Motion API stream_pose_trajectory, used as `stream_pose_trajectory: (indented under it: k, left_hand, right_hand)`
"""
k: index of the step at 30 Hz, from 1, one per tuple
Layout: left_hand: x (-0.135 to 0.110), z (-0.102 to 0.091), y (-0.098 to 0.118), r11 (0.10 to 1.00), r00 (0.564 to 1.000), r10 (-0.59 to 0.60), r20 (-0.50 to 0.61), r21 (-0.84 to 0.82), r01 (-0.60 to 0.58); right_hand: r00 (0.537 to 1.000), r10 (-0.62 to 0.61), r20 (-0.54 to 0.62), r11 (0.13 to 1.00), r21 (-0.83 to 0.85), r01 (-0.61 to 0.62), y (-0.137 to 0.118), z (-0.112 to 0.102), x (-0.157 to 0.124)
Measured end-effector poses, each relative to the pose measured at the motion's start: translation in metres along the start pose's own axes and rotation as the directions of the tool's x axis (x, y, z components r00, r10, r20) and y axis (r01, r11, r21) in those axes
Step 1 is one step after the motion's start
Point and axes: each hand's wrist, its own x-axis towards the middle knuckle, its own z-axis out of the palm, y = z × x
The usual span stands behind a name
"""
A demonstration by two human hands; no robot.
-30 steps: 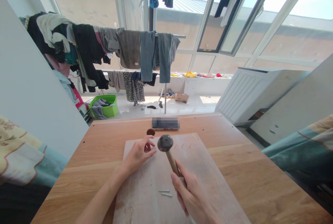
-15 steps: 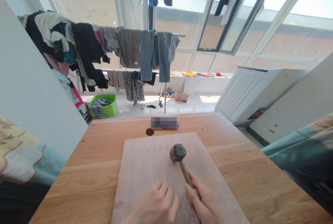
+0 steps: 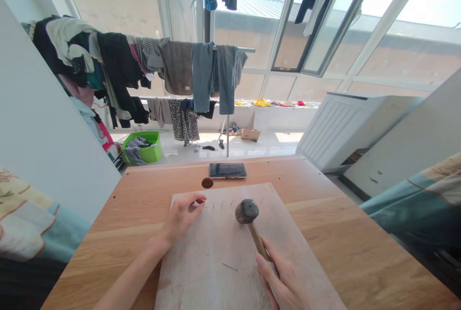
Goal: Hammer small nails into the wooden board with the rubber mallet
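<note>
My right hand [image 3: 279,281] grips the wooden handle of a hammer [image 3: 247,211], whose dark round head hovers over a pale wooden board [image 3: 216,247] on the table. At the board's far left, my left hand [image 3: 183,216] has its fingers pinched together on something too small to make out. A row of small nails [image 3: 221,203] stands in the board's far edge, between my left hand and the hammer head. One loose nail [image 3: 229,267] lies on the board near my right hand.
A phone [image 3: 227,170] lies at the far edge of the wooden table [image 3: 342,233], beside a round hole [image 3: 207,183]. Beyond stand a clothes rack with hanging laundry [image 3: 173,70], a green basket [image 3: 142,147] and a white slatted panel [image 3: 338,127].
My left hand dropped to the near part of the board, then went back to the far left with pinched fingers. Of two loose nails, one remains. The hammer head shifted right and lower.
</note>
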Motion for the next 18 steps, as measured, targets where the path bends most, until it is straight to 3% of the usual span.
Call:
stream_pose_trajectory:
  k: [5,11,18]
  left_hand:
    - [-0.001,-0.001,0.008,0.999,0.999,-0.013,0.052,-0.051,0.016]
    - [-0.002,0.0,0.004,0.995,0.997,0.075,0.03,0.059,-0.076]
    - [-0.002,0.002,-0.001,0.991,0.997,0.08,0.006,0.107,-0.081]
  right_hand:
    - [0.997,0.069,0.016,0.998,-0.004,-0.069,0.0,-0.001,-0.001]
    - [0.999,0.045,0.009,0.997,0.057,-0.045,-0.006,0.007,0.002]
    - [0.986,-0.055,0.156,0.992,0.123,0.035,-0.052,0.024,0.011]
